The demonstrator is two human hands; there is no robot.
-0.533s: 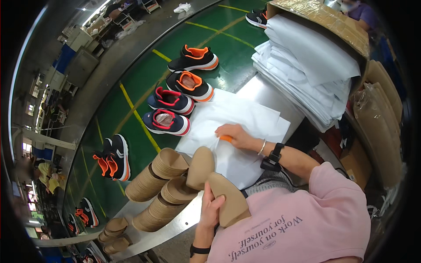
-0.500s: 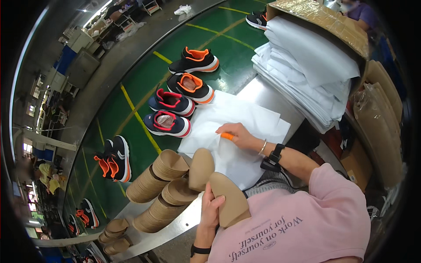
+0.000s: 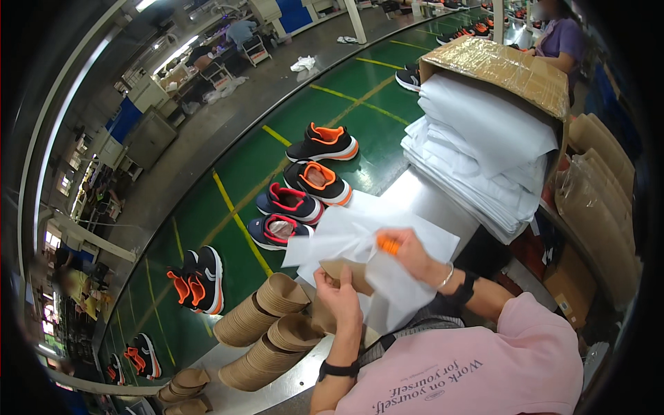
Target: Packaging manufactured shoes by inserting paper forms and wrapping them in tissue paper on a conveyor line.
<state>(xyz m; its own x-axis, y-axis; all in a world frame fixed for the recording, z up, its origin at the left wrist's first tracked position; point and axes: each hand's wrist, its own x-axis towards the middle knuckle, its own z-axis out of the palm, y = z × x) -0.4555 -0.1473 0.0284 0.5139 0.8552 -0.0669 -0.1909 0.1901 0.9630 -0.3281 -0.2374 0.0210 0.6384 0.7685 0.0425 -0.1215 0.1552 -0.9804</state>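
My left hand [image 3: 339, 296] is closed on a curved brown cardboard insert [image 3: 354, 275], held over the white paper. In my right hand [image 3: 409, 257], which wears orange finger covers, is a lifted white sheet of tissue paper [image 3: 395, 287], blurred by motion and hanging beside the insert. More white tissue paper [image 3: 432, 236] lies flat beneath. Stacks of nested brown inserts [image 3: 238, 321] rest left of my left forearm. Just beyond the paper stand navy shoes with red lining [image 3: 268, 235] and black shoes with orange lining [image 3: 332, 190], some with stuffing inside.
A green conveyor [image 3: 238, 187] with yellow lines curves past on the left, carrying more shoes [image 3: 202, 280]. On the right, a cardboard box [image 3: 498, 66] lies over a thick pile of white paper [image 3: 477, 176]. Brown wrapped bundles [image 3: 595, 207] stand beyond it. Another person [image 3: 560, 41] is at the far right.
My left hand has brought the insert up and forward from near my shirt to over the paper. My right hand has lifted the sheet and moved rightward. The head view has shifted.
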